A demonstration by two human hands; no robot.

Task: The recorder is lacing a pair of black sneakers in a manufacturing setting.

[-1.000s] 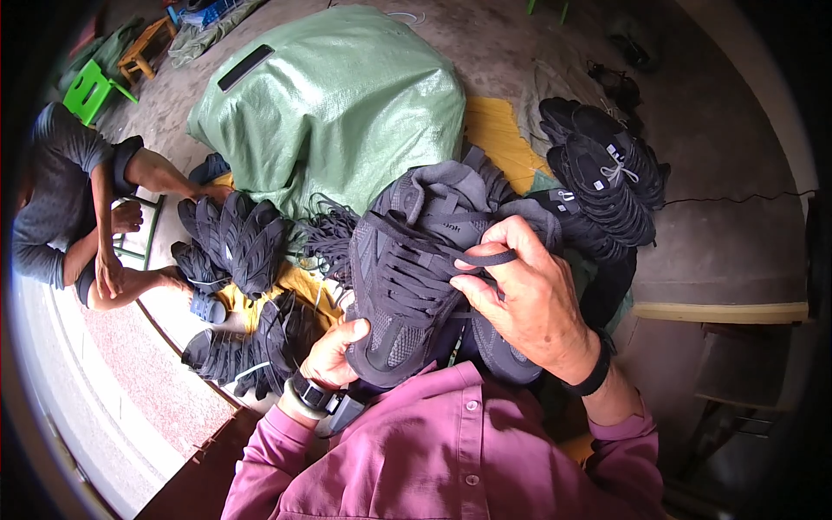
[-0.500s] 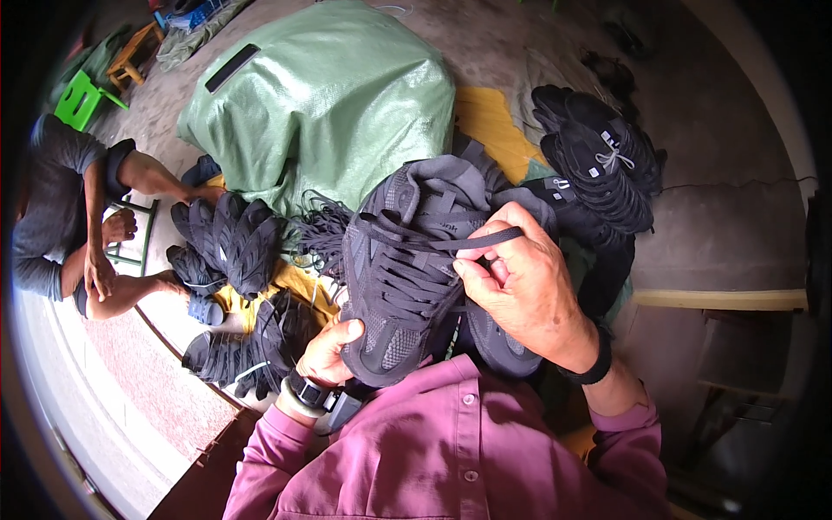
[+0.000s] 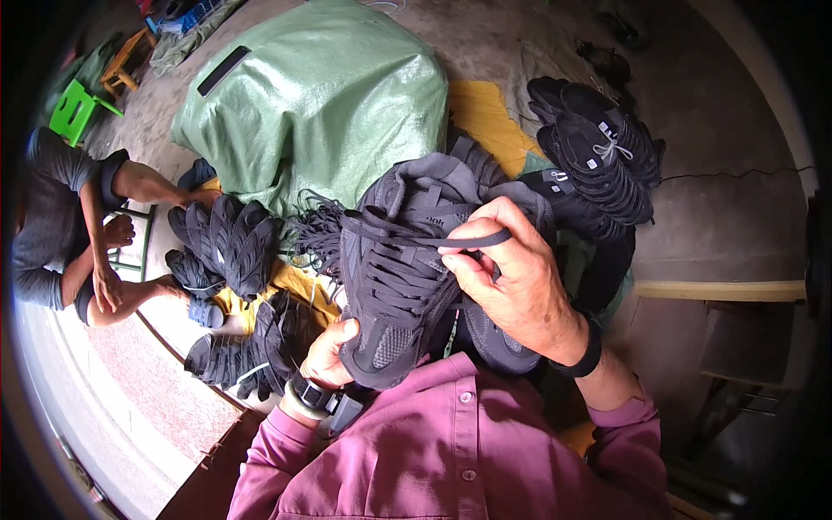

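Note:
A dark grey and black sneaker (image 3: 394, 277) rests in front of my chest, its toe toward me. My left hand (image 3: 332, 354) grips it by the toe end, thumb on the upper and the other fingers hidden beneath. Near the top of its lacing, my right hand (image 3: 511, 277) pinches a flat black shoelace (image 3: 464, 243) between thumb and fingers. The lace runs across the shoe's tongue, and its end sticks out past my fingers. Partly under my right hand sits a second dark shoe (image 3: 503, 338). A bundle of loose black laces (image 3: 316, 230) hangs just left of the sneaker.
A big green woven sack (image 3: 321, 104) stands ahead. Piles of dark shoes lie at left (image 3: 230, 243) and right (image 3: 598, 156), with yellow cloth (image 3: 490, 117) beneath. Another person (image 3: 65, 225) sits at far left. A green plastic chair (image 3: 78, 113) is behind them.
My right hand has shifted slightly left and down with the lace, and the lace's end now lies lower. My left hand keeps its grip on the sneaker.

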